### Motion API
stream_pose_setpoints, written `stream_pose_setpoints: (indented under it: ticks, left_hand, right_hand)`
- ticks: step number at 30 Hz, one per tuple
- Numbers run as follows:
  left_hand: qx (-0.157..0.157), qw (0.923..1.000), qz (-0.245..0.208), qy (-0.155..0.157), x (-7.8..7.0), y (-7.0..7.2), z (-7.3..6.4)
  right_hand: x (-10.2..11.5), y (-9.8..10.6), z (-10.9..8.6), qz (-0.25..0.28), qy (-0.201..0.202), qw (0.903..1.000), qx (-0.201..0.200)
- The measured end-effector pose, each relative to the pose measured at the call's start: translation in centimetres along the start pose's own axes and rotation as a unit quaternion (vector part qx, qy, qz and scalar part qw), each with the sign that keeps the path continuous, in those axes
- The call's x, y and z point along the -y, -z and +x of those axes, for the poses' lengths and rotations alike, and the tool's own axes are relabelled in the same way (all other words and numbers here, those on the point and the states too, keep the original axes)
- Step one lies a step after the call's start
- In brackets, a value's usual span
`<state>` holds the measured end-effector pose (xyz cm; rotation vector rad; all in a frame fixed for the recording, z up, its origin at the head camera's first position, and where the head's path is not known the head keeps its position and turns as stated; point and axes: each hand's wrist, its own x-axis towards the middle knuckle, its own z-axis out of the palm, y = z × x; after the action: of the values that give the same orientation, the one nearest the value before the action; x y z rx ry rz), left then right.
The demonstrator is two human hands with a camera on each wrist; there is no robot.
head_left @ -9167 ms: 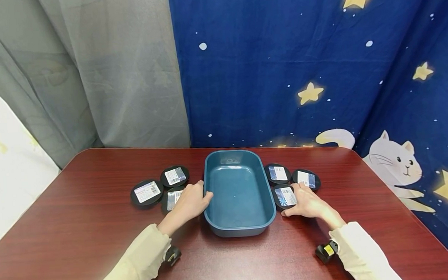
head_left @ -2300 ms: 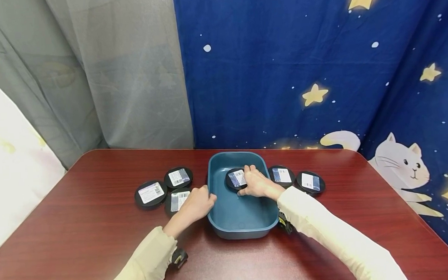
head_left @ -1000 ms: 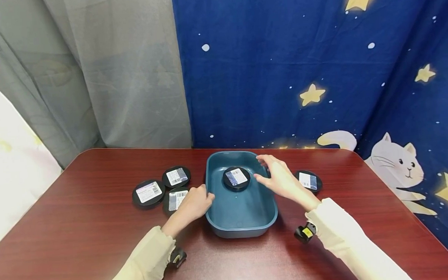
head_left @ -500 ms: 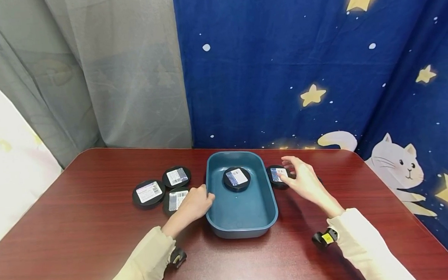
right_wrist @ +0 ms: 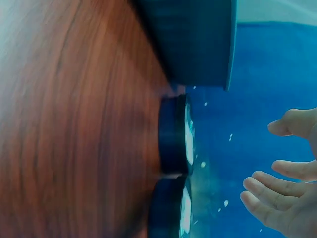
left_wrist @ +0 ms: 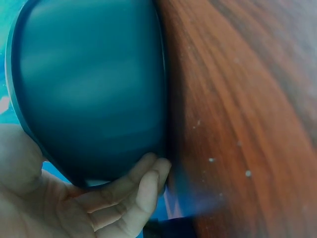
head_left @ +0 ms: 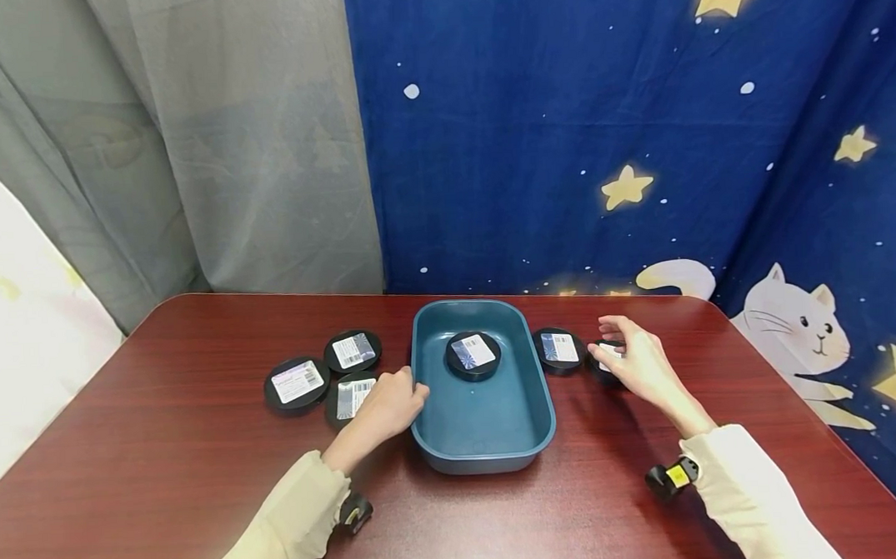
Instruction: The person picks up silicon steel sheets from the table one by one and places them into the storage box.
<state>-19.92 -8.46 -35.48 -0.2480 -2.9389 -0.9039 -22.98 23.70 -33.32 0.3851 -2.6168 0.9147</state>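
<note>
My left hand holds the left rim of a blue plastic basin. In the left wrist view its fingers lie along the basin's outer wall while the thumb hooks over the rim. One flat, round black container with a barcode label lies inside the basin. To the basin's right are two more, a nearer black container and an outer black container. Over the outer one hovers my right hand, thumb and fingers spread, partly covering it. The right wrist view shows the hand's fingers apart from both containers.
Left of the basin lie three more round black containers: a far one, an outer one and a near one partly behind my left hand. All stand on a reddish-brown table. Curtains hang behind its far edge.
One container from the right group was carried into the basin and released. My right hand then withdrew rightward, past the nearer container to the outer one. The left hand stays on the rim.
</note>
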Motion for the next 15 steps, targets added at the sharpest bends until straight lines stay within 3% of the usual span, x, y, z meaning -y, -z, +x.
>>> stream_pose_setpoints:
  ticks: [15]
  left_hand:
    - [0.004,1.0,-0.004,-0.004,-0.1,0.1,-0.2]
  right_hand:
    - [-3.3,0.4,-0.4,-0.051,-0.042,0.9976,0.019]
